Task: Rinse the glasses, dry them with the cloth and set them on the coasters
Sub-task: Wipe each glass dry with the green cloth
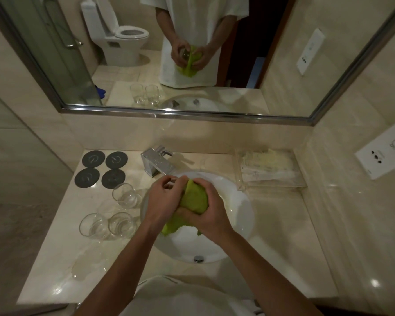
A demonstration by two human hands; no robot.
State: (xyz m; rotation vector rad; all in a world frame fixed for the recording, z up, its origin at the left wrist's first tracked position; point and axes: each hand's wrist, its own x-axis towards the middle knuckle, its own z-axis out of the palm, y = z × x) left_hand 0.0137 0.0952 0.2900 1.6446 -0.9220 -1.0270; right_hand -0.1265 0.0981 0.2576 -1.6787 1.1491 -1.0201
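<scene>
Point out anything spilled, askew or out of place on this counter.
A water puddle lies spilled on the counter, left of the sink and nearer the person than the three glasses. All four coasters lie bare. Nothing looks broken or tipped over.

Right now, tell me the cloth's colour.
Yellow-green cloth, clearest in the head view.

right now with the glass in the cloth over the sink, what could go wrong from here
1. The glass is gripped by the left hand while the right hand works the green cloth over the hard sink; a slip could chip it.
2. Three glasses stand by the left forearm, which might knock them.
3. The wet patch on the counter could re-wet dried glasses; the coasters are bare.
</scene>
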